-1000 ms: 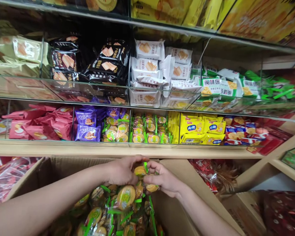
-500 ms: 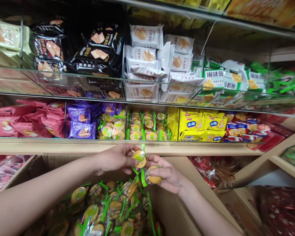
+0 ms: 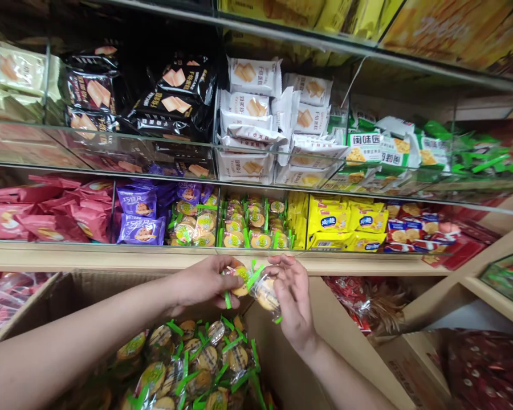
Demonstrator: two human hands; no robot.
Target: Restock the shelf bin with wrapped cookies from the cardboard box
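Over an open cardboard box, my left hand [image 3: 205, 285] is closed on a wrapped round cookie [image 3: 240, 280], thumb on its green and yellow label. My right hand [image 3: 297, 304] grips a second wrapped cookie [image 3: 265, 294], thumb and fingers at its right side. The two clear packets have green ends and meet between my hands; whether they are joined I cannot tell. Below, the cardboard box [image 3: 34, 304] holds many loose packets of the same cookies [image 3: 207, 359]. Rows of matching cookies [image 3: 256, 222] stand in the lower shelf compartment just beyond my hands.
Beside those rows lie purple packets [image 3: 141, 215] and yellow packets [image 3: 331, 219]. A wooden shelf edge [image 3: 111, 261] runs behind my hands. Glass panels [image 3: 154, 152] front the upper shelf with its black, white and green packets. Right of the box is another carton [image 3: 414, 364].
My right hand has turned more upright with its fingers raised, and its cookie now stands tilted beside the left one. My left hand has shifted slightly left and down.
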